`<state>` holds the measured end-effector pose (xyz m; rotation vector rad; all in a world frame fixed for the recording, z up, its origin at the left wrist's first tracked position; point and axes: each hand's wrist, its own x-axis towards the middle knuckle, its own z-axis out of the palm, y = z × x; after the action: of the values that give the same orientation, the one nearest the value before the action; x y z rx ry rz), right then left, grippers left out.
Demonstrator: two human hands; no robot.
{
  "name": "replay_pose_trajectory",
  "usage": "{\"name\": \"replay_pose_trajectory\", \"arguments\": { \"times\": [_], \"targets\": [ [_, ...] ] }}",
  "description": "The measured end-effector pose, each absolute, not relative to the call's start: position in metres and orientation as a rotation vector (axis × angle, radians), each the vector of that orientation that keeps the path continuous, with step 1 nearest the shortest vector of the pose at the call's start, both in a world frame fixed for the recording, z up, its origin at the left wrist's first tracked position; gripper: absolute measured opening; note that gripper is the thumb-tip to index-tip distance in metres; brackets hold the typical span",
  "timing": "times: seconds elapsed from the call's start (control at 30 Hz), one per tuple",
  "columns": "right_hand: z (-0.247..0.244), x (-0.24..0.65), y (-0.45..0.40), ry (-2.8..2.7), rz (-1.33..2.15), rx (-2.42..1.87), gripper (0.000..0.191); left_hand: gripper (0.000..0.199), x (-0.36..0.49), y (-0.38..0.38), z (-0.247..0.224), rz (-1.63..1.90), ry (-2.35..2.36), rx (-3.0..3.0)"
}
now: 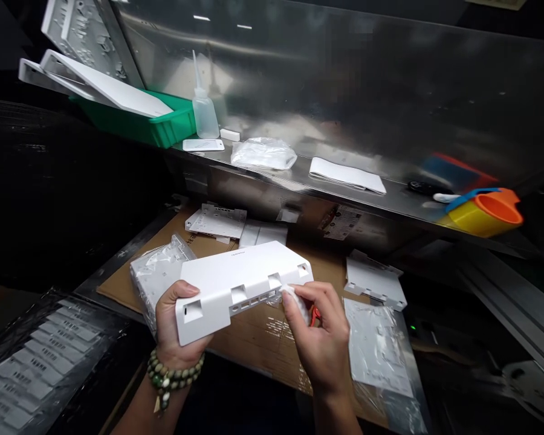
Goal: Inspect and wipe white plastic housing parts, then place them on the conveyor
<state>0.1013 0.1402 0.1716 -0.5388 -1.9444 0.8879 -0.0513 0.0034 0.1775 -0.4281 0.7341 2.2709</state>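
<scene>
My left hand (176, 329) grips the left end of a white plastic housing (249, 266), thumb on top. Square notches and a row of port openings run along its near edge. At the right part of that edge, my right hand (321, 332) pinches a small white wad of cloth or tissue (297, 302) against the housing. Something with red handles (316, 315), perhaps a tool, shows behind the right fingers; most of it is hidden. Beyond the left hand lies a plastic-wrapped white housing (161, 272).
Cardboard (254, 338) covers the bench, with white housings (376, 281) and a bagged one (381, 344) at right. A metal shelf (303, 181) holds a green bin (163, 127), squeeze bottle (205, 115), plastic bag (263, 153), folded cloth (347, 175) and yellow cup (485, 214). Stacked parts (40, 362) stand lower left.
</scene>
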Motion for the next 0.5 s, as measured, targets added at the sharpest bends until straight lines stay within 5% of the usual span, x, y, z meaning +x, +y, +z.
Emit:
{"name": "replay_pose_trajectory", "arguments": {
  "times": [0.5],
  "targets": [
    [0.172,0.076,0.107,-2.087,0.914,-0.314,0.011,0.063,-0.034,0.018,0.186,2.343,0.875,-0.45]
  ]
}}
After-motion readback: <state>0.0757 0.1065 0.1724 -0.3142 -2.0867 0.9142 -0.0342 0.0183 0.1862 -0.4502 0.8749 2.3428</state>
